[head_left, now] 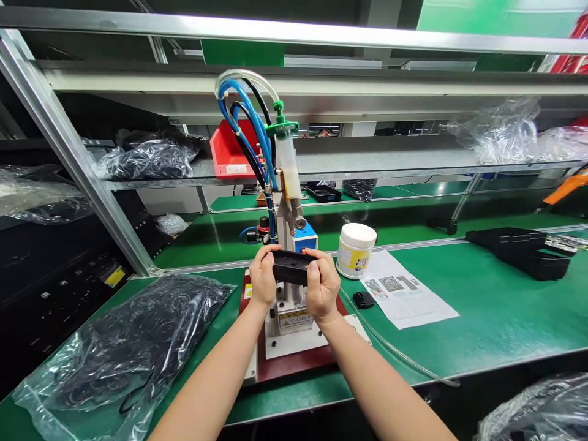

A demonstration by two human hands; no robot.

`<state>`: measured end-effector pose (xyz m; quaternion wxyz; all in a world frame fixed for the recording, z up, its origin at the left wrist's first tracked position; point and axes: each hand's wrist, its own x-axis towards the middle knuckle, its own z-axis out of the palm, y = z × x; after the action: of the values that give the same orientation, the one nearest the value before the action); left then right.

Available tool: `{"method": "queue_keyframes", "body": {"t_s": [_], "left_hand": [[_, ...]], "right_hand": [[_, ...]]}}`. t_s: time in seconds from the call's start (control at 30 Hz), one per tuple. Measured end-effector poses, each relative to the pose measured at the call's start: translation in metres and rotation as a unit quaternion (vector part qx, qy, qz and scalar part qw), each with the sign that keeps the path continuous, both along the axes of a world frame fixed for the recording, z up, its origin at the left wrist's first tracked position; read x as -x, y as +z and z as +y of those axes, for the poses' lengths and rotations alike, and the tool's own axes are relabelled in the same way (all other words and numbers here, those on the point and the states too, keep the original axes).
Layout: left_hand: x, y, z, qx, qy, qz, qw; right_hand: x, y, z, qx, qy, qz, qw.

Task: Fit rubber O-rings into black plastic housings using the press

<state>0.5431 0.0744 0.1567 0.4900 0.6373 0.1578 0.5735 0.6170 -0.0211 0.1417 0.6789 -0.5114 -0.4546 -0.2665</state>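
Note:
My left hand (263,275) and my right hand (323,285) together hold a black rectangular block (291,267) by its two ends, just above the base of a pneumatic bench dispenser (289,208). A clear syringe barrel (289,168) with a green cap stands upright on the dispenser, fed by blue and black hoses (243,104). The block hides the dispenser's lower middle. The dispenser stands on a dark red base plate (294,364). A white tub of grease (356,250) with a yellow label stands just right of my right hand.
A printed sheet (404,291) and a small black part (363,299) lie on the green bench mat (487,318). At left sits a plastic bag of black rubber rings (124,343). Black trays (519,252) stack at right. A red bin (229,150) stands on the shelf behind.

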Motion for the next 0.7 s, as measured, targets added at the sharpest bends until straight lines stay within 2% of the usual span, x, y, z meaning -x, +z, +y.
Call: {"method": "queue_keyframes", "body": {"t_s": [0.23,0.4,0.53,0.7], "left_hand": [[0.005,-0.002,0.000,-0.016,0.010,0.035,0.999],[0.003,-0.005,0.002,-0.029,0.017,0.032,0.999],[-0.003,-0.001,0.003,-0.028,0.049,0.009,0.998],[-0.003,0.008,0.003,-0.039,0.059,0.002,0.998]], "right_hand": [[-0.001,0.002,0.001,0.003,0.002,0.007,1.000],[-0.007,0.011,-0.002,0.008,0.010,-0.029,0.999],[-0.011,0.022,-0.005,0.014,0.021,-0.031,0.999],[-0.010,0.035,-0.006,0.004,0.035,-0.019,0.999]]}}
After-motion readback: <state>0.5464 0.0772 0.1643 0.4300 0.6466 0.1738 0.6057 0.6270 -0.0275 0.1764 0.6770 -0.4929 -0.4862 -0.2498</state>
